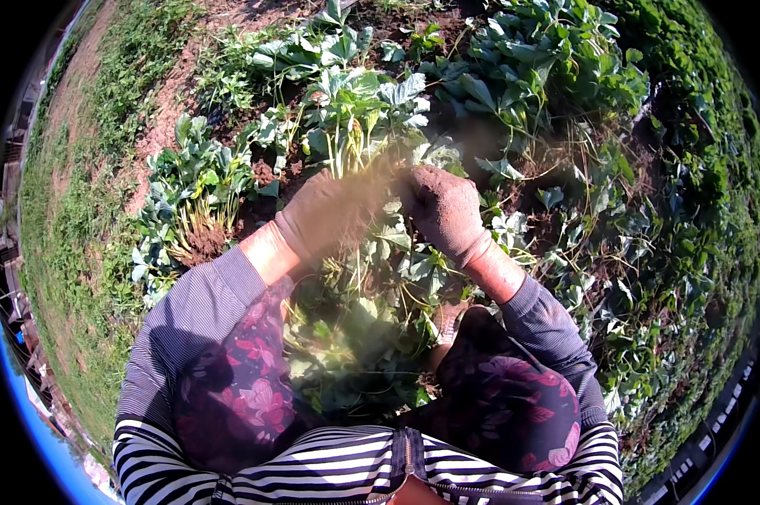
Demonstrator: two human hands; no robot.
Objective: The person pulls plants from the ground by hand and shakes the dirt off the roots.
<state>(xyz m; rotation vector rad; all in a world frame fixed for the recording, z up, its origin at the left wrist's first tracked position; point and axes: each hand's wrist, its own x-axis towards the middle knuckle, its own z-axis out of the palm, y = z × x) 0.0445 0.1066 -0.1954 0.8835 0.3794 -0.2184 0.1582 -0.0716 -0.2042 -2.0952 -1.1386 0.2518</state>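
My left hand [314, 214], in a soiled glove, is closed around the base of a bunch of strawberry plants [348, 136], whose pale stems and leaves stick up above it. Brown roots, partly blurred, spread from the bunch towards my other hand. My right hand [443, 211], in a dirt-covered glove, is curled into a fist at the right side of these roots; a blur hides whether it grips any. Beneath both hands lie loose leaves and stems [411, 265]. Left of my left forearm rests another bunch of plants with bare roots [206, 237].
Large leafy plants [544, 69] stand at the upper right, and a dense green row [702, 208] runs down the right side. A strip of bare soil [165, 107] and grass [58, 252] lie at the left. My bent knees flank the leaves in front of me.
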